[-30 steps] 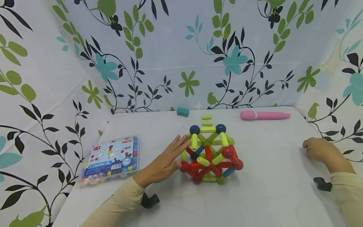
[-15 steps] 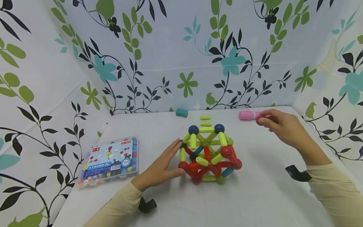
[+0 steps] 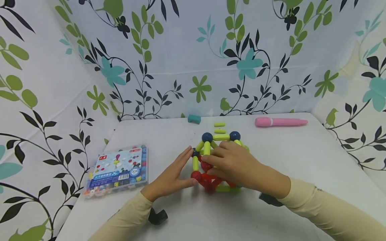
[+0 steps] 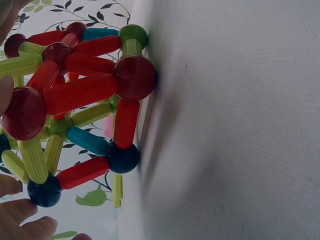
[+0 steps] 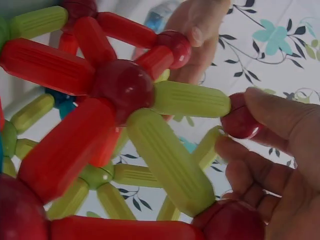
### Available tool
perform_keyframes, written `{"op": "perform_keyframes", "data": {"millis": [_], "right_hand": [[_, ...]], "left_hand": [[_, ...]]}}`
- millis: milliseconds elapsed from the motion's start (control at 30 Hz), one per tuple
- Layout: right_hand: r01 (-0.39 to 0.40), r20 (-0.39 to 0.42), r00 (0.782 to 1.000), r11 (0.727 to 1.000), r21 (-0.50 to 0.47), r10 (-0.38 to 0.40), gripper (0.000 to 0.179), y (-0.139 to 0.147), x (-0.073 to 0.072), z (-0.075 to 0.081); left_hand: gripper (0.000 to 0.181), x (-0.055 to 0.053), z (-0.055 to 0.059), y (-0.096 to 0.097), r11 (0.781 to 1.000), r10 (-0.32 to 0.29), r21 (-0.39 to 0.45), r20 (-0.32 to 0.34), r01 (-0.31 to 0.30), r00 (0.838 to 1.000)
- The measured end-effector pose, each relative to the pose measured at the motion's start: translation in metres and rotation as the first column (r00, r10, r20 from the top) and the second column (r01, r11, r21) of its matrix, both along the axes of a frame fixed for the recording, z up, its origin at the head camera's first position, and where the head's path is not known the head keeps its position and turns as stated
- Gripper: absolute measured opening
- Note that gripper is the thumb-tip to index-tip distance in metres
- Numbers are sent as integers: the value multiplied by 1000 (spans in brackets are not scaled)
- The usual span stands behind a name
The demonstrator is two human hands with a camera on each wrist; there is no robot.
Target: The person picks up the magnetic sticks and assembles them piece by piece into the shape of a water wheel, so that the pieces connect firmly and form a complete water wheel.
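Note:
A structure of magnetic rods and balls (image 3: 221, 137) in yellow-green, red and blue stands on the white table (image 3: 289, 157). Between thumb and fingers, my right hand (image 3: 241, 164) pinches a red ball (image 5: 240, 116), which meets the free end of a yellow-green rod (image 5: 192, 98). My left hand (image 3: 170, 179) lies along the structure's left side with fingers extended. Its fingertips touch a dark blue ball (image 4: 45, 191), and its thumb is at a lower red ball (image 4: 24, 113). The right hand hides much of the structure's front in the head view.
A clear case (image 3: 117, 170) of parts with a printed label lies at left. Behind the structure are two loose yellow-green rods (image 3: 219, 124), a teal piece (image 3: 194, 118) and a pink pen-shaped object (image 3: 281, 122). Patterned cloth (image 3: 181, 60) borders the table.
From the far right, my right hand has come left across the table with a red ball and brought it to the structure's front. My left hand shifted slightly and stays at the left side.

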State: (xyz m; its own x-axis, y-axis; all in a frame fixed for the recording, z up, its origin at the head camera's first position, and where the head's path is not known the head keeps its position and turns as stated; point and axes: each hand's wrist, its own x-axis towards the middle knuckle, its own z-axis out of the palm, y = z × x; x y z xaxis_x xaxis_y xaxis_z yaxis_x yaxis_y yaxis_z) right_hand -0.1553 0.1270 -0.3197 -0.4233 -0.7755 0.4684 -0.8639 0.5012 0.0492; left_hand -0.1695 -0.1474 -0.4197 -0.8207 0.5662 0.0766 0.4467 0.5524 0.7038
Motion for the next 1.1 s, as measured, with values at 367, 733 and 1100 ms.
{"op": "perform_keyframes", "data": {"millis": [367,733,1100], "right_hand": [[59,29,998,995,75,-61,56,-1,-1,-5],[88,-51,995,986,141,-82,53,-5,-1,-5],[119,154,982,991,-59,-109,47,29,-23,27]], "left_hand": [[100,0,0,-1,1000,3,2,0,-3,1000],[99,0,2,0,1000,7,-4,-1,-7,1000],[99,0,2,2,1000,11,-11,9,-11,1000]]}}
